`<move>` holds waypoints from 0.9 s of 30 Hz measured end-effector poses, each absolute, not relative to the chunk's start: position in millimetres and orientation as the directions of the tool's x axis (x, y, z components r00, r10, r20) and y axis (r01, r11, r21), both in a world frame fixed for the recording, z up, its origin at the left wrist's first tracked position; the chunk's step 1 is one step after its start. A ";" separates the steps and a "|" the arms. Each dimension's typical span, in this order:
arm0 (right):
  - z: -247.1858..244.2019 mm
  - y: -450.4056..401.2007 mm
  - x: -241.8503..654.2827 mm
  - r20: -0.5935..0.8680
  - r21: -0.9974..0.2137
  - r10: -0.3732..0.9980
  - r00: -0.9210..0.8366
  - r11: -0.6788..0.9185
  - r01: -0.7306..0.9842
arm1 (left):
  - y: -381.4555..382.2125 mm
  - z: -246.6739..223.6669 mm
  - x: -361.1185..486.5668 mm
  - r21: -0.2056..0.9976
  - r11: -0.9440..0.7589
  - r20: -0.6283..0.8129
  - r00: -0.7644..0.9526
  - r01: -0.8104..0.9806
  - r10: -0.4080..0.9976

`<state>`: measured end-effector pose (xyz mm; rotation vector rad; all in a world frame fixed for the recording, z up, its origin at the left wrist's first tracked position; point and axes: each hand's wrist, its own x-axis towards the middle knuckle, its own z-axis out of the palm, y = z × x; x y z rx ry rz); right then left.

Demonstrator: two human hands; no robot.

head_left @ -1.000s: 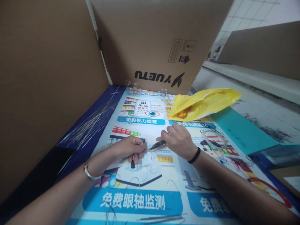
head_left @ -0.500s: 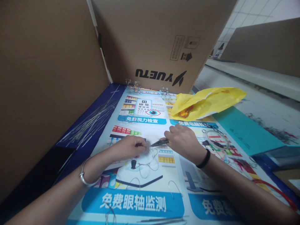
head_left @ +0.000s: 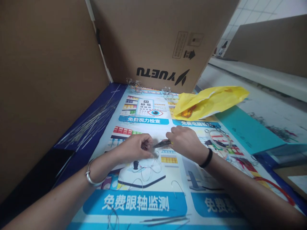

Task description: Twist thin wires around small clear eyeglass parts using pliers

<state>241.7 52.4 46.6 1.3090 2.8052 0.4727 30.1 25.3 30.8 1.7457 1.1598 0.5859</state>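
My right hand (head_left: 185, 142) is closed around a pair of pliers (head_left: 161, 144), whose slim dark jaws point left. Thumb and fingers of my left hand (head_left: 137, 147) pinch together right at the jaw tips, on what looks like a thin wire; the fingers hide most of it. Just below both hands, fine wire loops (head_left: 149, 174) lie on the printed poster (head_left: 176, 159). A bent wire (head_left: 177, 187) rests closer to me, along with several dark straight wires (head_left: 165, 219) at the front.
Cardboard walls (head_left: 158, 38) stand behind and at left. Straight wires (head_left: 88, 124) lie on the blue surface at left. A yellow bag (head_left: 213, 100), a turquoise box (head_left: 251, 131), a wire coil (head_left: 219, 139) and a red ring (head_left: 275, 187) are to the right. Wire clusters (head_left: 166, 92) sit at the back.
My left hand has moved slightly right and up, and its fingers now meet the tips of the pliers. The right hand keeps its hold on the pliers. The view has shifted a little.
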 end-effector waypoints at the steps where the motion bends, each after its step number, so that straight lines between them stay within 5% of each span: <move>1: 46.3 52.5 241.7 0.116 0.274 0.751 -0.650 0.605 0.748 | 24.8 30.3 30.9 0.868 -0.140 -0.091 0.431 0.476 0.898; 14: 39.6 55.2 242.6 0.125 0.278 0.747 -0.653 0.605 0.746 | 21.2 19.6 39.4 0.702 -0.213 -0.047 0.343 0.680 0.938; 27: 39.8 54.5 243.9 0.135 0.266 0.726 -0.674 0.629 0.731 | 22.1 17.8 36.6 0.822 -0.126 -0.111 0.373 0.555 0.921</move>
